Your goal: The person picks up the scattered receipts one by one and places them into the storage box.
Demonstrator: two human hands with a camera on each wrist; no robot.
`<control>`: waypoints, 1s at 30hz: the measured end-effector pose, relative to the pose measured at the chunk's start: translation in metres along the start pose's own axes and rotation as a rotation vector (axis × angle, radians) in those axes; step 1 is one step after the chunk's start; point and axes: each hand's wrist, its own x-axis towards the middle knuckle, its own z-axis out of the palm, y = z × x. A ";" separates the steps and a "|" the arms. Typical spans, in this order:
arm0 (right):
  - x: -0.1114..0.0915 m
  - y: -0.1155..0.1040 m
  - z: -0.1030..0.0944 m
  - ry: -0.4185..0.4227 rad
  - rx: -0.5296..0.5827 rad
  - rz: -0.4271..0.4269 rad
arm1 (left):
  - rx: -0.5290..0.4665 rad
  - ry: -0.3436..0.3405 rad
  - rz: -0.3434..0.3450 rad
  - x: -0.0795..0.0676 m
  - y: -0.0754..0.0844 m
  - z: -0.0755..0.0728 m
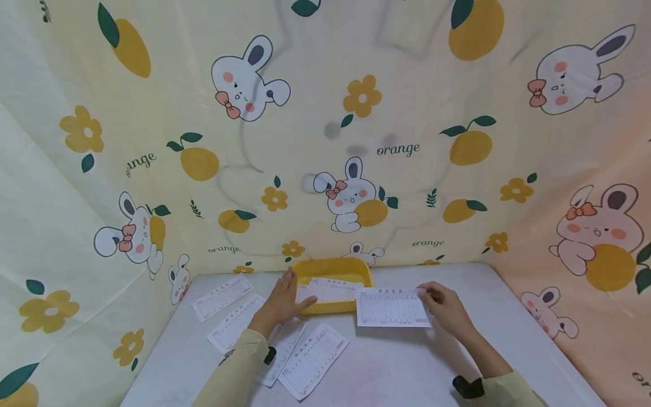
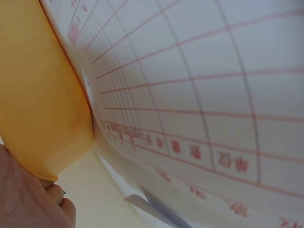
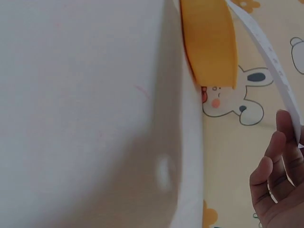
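Note:
A yellow tray (image 1: 333, 307) stands at the back of the table with printed paper slips (image 1: 330, 289) inside. My left hand (image 1: 281, 301) grips its left side, the thumb over the rim and the fingers along the outer wall. In the left wrist view, fingertips (image 2: 66, 209) show at the edge of the tray (image 2: 42, 90). My right hand (image 1: 447, 308) pinches the right edge of one printed form (image 1: 391, 308), held up at the tray's front right corner. The right wrist view shows this form (image 3: 270, 57) nearly edge-on above the fingers (image 3: 263, 173).
Several more printed forms lie left and front of the tray, among them one slip (image 1: 222, 297) at the far left and another (image 1: 312, 362) nearest the front. My left forearm partly covers some. A patterned cloth (image 1: 407, 198) hangs behind the white table (image 1: 407, 367).

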 end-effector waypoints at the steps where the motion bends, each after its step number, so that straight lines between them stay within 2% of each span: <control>1: 0.001 -0.001 0.000 0.002 0.009 0.003 | 0.002 0.002 0.002 0.000 0.000 0.000; 7: 0.009 -0.003 0.003 0.026 0.043 0.010 | 0.000 0.005 0.005 0.001 0.000 -0.001; 19: 0.026 -0.013 0.013 0.093 0.127 -0.102 | 0.006 0.002 0.011 0.001 0.000 -0.001; 30: 0.045 -0.028 0.032 0.032 0.150 -0.026 | 0.001 0.009 0.040 0.000 0.000 -0.002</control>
